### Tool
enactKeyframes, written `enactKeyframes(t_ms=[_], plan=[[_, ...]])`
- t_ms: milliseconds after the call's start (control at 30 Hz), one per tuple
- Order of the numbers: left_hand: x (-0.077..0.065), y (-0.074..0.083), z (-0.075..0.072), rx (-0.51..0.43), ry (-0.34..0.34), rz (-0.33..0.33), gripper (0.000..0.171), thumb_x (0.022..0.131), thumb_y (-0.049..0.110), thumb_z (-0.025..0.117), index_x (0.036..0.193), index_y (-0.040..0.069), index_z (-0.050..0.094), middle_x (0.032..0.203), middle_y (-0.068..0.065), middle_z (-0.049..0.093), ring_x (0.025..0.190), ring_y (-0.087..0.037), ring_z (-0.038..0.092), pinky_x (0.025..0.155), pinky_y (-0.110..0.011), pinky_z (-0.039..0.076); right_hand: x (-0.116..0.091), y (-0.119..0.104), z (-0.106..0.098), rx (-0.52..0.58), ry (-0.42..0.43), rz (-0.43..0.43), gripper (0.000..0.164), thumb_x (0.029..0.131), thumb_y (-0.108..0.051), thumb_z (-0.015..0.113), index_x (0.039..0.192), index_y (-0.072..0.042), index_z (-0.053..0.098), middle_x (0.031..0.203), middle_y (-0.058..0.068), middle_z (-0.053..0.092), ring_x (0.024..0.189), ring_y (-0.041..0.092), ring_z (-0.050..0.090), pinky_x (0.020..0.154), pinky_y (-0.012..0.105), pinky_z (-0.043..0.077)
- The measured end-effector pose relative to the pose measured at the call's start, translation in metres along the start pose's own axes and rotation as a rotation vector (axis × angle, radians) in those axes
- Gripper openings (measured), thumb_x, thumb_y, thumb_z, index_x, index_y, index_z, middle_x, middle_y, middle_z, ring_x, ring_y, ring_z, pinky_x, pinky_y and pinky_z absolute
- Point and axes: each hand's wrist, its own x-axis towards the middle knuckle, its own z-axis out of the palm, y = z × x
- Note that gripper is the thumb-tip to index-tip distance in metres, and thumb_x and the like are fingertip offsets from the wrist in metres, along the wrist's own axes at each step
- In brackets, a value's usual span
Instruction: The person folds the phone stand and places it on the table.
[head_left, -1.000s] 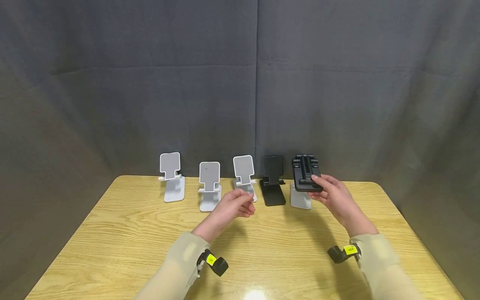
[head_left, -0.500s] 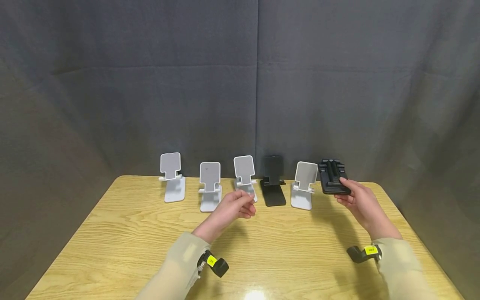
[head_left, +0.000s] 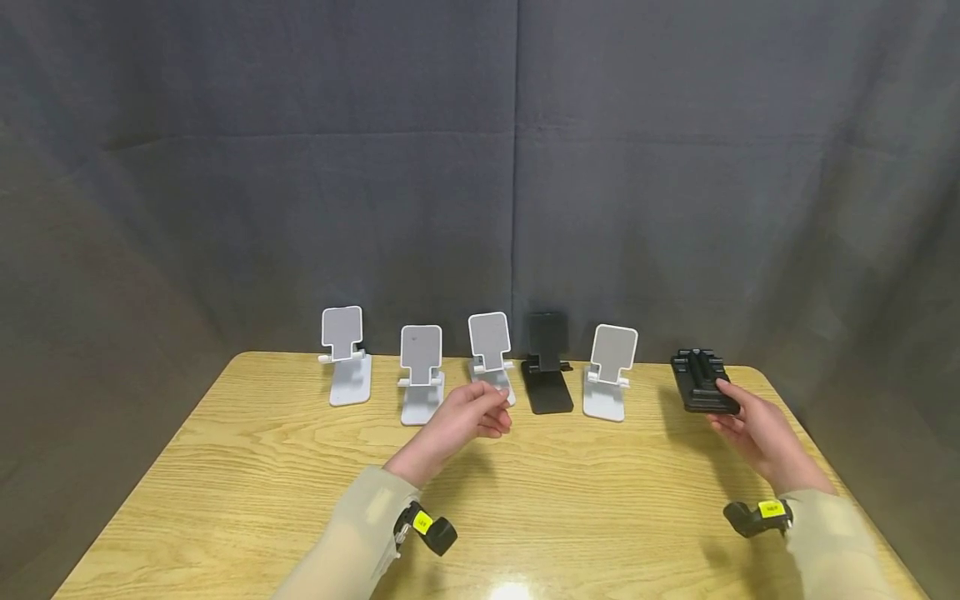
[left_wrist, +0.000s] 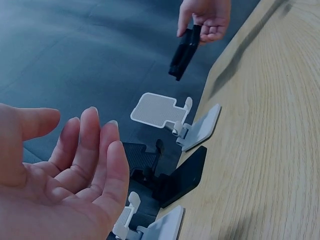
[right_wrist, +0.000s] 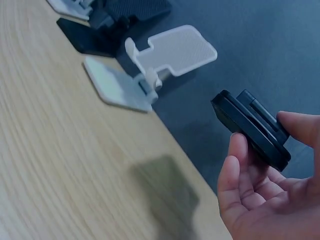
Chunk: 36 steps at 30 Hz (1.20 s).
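Observation:
My right hand point(head_left: 757, 429) pinches a folded black phone stand point(head_left: 703, 383) between thumb and fingers, above the table's far right part. In the right wrist view the folded black phone stand point(right_wrist: 252, 127) is seen edge-on, its shadow on the wood below. My left hand point(head_left: 471, 410) holds nothing; its fingers are loosely curled, in front of a white phone stand point(head_left: 489, 337) that it partly covers in the head view. Right of that one are an unfolded black phone stand point(head_left: 547, 392) and another white phone stand point(head_left: 604, 400).
Two more white phone stands, one at the far left point(head_left: 349, 383) and one beside it point(head_left: 422, 404), complete a row along the back edge of the wooden table point(head_left: 300, 500). A grey curtain point(head_left: 375, 167) hangs behind and at both sides.
My right hand has carried the folded black phone stand rightward and lower, away from the rightmost white stand, which it had partly covered. The left hand has stayed in place.

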Motion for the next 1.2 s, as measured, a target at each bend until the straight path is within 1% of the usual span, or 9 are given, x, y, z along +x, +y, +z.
enactKeyframes(t_ms=[67,167,267,333,567,767,833,1033,1200], plan=[[0.0,0.0,0.0,0.0,0.0,0.0,0.025,0.105,0.017,0.054,0.102,-0.007,0.057,0.08,-0.003,0.065,0.075,-0.012,0.064,0.074,-0.026,0.055,0.002,0.002,-0.005,-0.015,0.008,0.008,0.038,0.105,-0.031,0.059,0.126,-0.007,0.039,0.094,-0.001,0.063,0.077,0.013,0.068,0.074,0.026,0.058],[0.0,0.0,0.0,0.0,0.003,-0.001,0.023,0.105,0.017,0.054,0.101,-0.005,0.058,0.08,-0.003,0.065,0.075,-0.012,0.064,0.074,-0.026,0.055,0.005,0.004,-0.011,-0.047,0.019,0.019,0.036,0.105,-0.029,0.058,0.123,-0.003,0.041,0.091,0.001,0.063,0.073,0.012,0.067,0.071,0.025,0.058],[-0.001,-0.001,0.0,-0.004,0.001,-0.002,0.021,0.105,0.016,0.053,0.1,-0.004,0.058,0.08,-0.003,0.065,0.074,-0.011,0.064,0.074,-0.026,0.055,0.006,0.006,-0.014,-0.093,0.029,0.037,0.037,0.106,-0.029,0.058,0.122,0.0,0.042,0.089,0.002,0.063,0.07,0.011,0.067,0.07,0.024,0.058],[0.0,-0.001,0.001,-0.005,-0.002,-0.001,0.021,0.104,0.015,0.053,0.102,-0.005,0.058,0.08,-0.003,0.065,0.074,-0.011,0.064,0.073,-0.026,0.055,0.006,0.007,-0.014,-0.126,0.04,0.05,0.04,0.105,-0.03,0.059,0.124,0.001,0.042,0.088,0.001,0.063,0.07,0.011,0.067,0.07,0.024,0.058],[-0.001,-0.002,0.001,-0.003,0.003,-0.001,0.022,0.104,0.015,0.053,0.103,-0.007,0.058,0.079,-0.002,0.065,0.074,-0.011,0.064,0.073,-0.025,0.055,0.008,0.012,-0.016,-0.228,0.048,0.052,0.056,0.105,-0.033,0.057,0.134,0.01,0.036,0.089,0.0,0.062,0.072,0.009,0.067,0.072,0.024,0.058],[-0.002,-0.001,0.002,-0.003,0.003,-0.011,0.019,0.104,0.014,0.054,0.101,-0.004,0.059,0.08,-0.003,0.065,0.074,-0.011,0.064,0.073,-0.025,0.055,0.01,0.014,-0.018,-0.306,0.046,0.067,0.071,0.106,-0.037,0.054,0.142,0.018,0.026,0.091,0.001,0.06,0.073,0.008,0.066,0.074,0.023,0.057],[-0.002,0.0,0.003,-0.004,0.005,-0.017,0.018,0.104,0.014,0.054,0.099,-0.002,0.059,0.079,-0.003,0.065,0.074,-0.011,0.064,0.073,-0.025,0.055,0.01,0.014,-0.019,-0.325,0.048,0.073,0.073,0.106,-0.037,0.053,0.143,0.019,0.024,0.091,0.001,0.061,0.073,0.007,0.065,0.074,0.023,0.057],[-0.002,-0.002,0.003,-0.009,0.006,-0.016,0.018,0.104,0.014,0.054,0.099,-0.002,0.059,0.079,-0.004,0.065,0.073,-0.012,0.064,0.072,-0.025,0.055,0.009,0.016,-0.022,-0.364,0.073,0.104,0.082,0.106,-0.039,0.053,0.149,0.02,0.015,0.089,-0.001,0.062,0.074,0.005,0.066,0.077,0.023,0.057],[-0.001,-0.002,0.002,-0.006,-0.001,-0.014,0.019,0.104,0.015,0.054,0.101,-0.003,0.059,0.08,-0.004,0.065,0.074,-0.011,0.063,0.073,-0.025,0.055,0.009,0.016,-0.026,-0.405,0.082,0.125,0.089,0.106,-0.042,0.05,0.151,0.021,0.007,0.094,0.001,0.06,0.077,0.005,0.066,0.078,0.023,0.057]])
